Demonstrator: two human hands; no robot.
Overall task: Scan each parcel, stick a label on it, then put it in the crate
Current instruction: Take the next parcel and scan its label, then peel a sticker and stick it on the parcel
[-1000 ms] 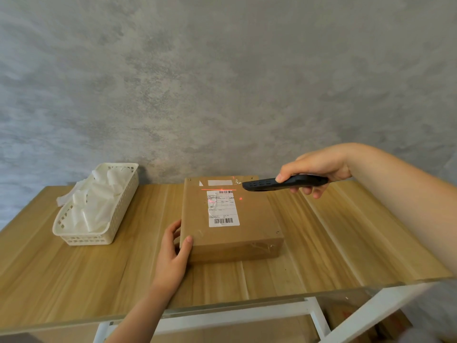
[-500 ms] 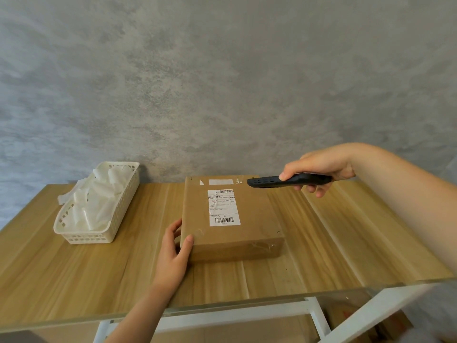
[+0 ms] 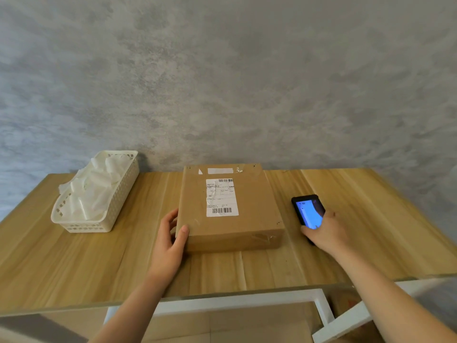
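Since the earlier frames the right hand (image 3: 324, 231) had come down from above the far edge of the parcel (image 3: 230, 209) to the table (image 3: 74, 263), just right of the parcel, and the scanner (image 3: 308, 211) it held now showed its lit blue screen facing up. Its fingers were wrapped round the near end of the scanner, which lay low against the tabletop; whether it touched the wood could not be told. The left hand (image 3: 170, 243) had stayed at the parcel's near left corner, thumb on the top edge and fingers curled against the left side. That brown parcel lay flat in the middle of the table, its white shipping label (image 3: 221, 197) facing up. A white basket (image 3: 118, 199) of white paper rolls stood well to the left.
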